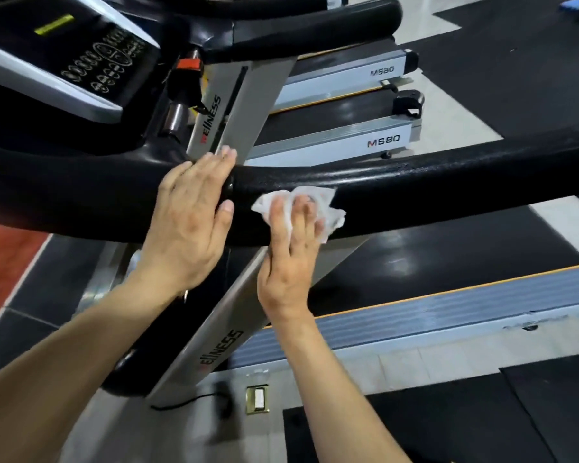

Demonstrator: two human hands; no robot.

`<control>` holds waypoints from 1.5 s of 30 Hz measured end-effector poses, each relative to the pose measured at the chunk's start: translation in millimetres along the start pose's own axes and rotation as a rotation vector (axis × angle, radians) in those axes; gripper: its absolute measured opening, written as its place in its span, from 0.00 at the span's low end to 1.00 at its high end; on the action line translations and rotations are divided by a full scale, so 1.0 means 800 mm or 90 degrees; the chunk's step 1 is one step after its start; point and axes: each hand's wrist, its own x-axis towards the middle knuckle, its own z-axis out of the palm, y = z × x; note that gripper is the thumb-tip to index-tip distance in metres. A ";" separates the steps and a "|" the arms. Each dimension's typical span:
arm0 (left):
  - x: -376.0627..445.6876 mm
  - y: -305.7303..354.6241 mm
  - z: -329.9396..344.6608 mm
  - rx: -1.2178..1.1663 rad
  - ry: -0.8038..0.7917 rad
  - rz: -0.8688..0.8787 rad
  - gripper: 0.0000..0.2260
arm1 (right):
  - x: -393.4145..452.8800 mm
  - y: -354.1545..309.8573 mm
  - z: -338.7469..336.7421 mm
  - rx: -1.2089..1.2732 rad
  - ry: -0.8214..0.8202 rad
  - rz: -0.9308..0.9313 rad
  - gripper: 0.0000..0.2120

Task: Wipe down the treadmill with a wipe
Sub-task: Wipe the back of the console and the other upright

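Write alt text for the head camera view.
The right hand presses a crumpled white wipe against a treadmill's black padded handrail, while the left hand rests flat on the rail beside it.

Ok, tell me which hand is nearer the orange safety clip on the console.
Left. The left hand rests on the black handrail just below the orange safety clip; the right hand presses the wipe on the rail, farther right and lower.

Pale grey tiled floor (448, 355) carries the silver-framed treadmill w/ black belt (448, 315); black rubber mats (482, 426) lie flat beside it, brass floor socket (257, 400) set in, black cable (188, 402) trailing nearby.
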 end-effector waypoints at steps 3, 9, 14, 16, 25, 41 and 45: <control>-0.015 -0.033 -0.023 0.077 0.020 -0.069 0.23 | -0.005 0.015 -0.008 0.016 -0.088 -0.096 0.29; -0.048 -0.091 -0.050 0.198 -0.001 -0.112 0.23 | 0.039 0.087 -0.065 0.020 0.079 0.068 0.25; -0.049 -0.094 -0.042 0.179 0.029 -0.089 0.23 | 0.039 0.038 -0.015 0.078 0.185 0.159 0.24; -0.051 -0.101 -0.038 0.179 0.044 -0.075 0.22 | 0.024 -0.007 0.016 0.066 0.133 0.073 0.24; -0.054 -0.152 -0.022 0.134 0.162 0.091 0.22 | 0.015 -0.027 0.035 -0.044 -0.037 -0.244 0.20; -0.067 -0.171 -0.030 -0.033 0.151 0.174 0.26 | -0.118 -0.123 0.054 0.035 0.294 0.447 0.18; -0.102 -0.152 -0.012 -0.184 0.164 0.189 0.24 | -0.138 -0.102 0.025 0.022 0.317 0.512 0.12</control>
